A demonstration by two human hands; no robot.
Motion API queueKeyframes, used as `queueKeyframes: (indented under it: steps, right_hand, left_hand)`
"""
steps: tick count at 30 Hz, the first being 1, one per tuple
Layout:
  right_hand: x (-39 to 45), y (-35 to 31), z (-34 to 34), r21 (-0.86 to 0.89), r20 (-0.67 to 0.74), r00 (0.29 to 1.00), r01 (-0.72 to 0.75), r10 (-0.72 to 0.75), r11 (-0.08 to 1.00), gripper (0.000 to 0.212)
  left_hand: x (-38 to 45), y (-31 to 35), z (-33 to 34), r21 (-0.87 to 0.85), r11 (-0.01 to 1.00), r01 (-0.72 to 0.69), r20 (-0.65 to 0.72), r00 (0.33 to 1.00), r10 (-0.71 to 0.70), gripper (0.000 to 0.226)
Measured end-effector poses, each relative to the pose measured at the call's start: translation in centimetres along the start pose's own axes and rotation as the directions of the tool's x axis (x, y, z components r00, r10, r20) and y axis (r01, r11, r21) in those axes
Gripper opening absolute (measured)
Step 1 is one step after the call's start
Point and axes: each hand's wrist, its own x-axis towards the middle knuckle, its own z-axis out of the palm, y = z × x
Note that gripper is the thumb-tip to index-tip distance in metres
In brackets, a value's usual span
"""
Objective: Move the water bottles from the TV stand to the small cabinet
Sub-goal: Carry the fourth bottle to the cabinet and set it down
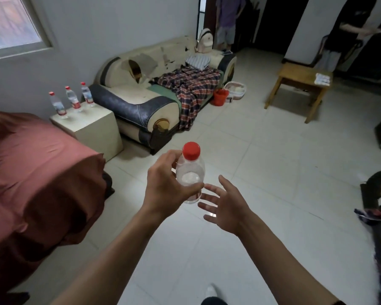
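Observation:
My left hand (pixel 165 186) grips a clear water bottle (pixel 190 170) with a red cap, held upright over the tiled floor in the middle of the view. My right hand (pixel 223 201) hovers just right of the bottle's base, fingers spread and holding nothing. Three more red-capped water bottles (pixel 73 100) stand in a row on top of the small cream cabinet (pixel 92 126) at the left, between the bed and the sofa. The TV stand is out of view.
A bed with a reddish cover (pixel 35 172) fills the left side. A worn sofa (pixel 158 93) with a plaid blanket stands behind the cabinet. A wooden stool (pixel 297 86) sits at the right. Two people stand at the far doorways. Pale floor tiles (pixel 262 172) stretch ahead.

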Motion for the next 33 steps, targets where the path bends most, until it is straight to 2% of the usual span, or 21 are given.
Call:
queueKeyframes:
  steps: [13,19,26,33]
  right_hand:
    - [12.2,-14.3,-2.3,-0.099,0.135,0.991,-0.014,0.027,0.995,0.063]
    - [17.1,-18.6,-1.2,-0.124,0.166,0.985,-0.029,0.049,0.992,0.064]
    - [24.5,-23.0,2.0,-0.192,0.153,0.985,-0.047,0.078,0.98,0.066]
    - [32.1,-29.7,8.4,-0.252,0.136,0.988,-0.032,0.068,0.967,0.068]
  left_hand:
    - [15.1,-1.7,7.1,0.129,0.99,0.051,-0.093,0.995,-0.039,0.066]
    - [19.7,-3.8,8.4,0.153,0.983,0.098,-0.141,0.987,-0.076,0.064]
    - [26.3,-10.3,8.9,0.088,0.976,0.201,-0.203,0.962,-0.18,0.061]
    - [34.5,-17.8,7.4,-0.047,0.98,0.192,-0.257,0.946,-0.198,0.066]
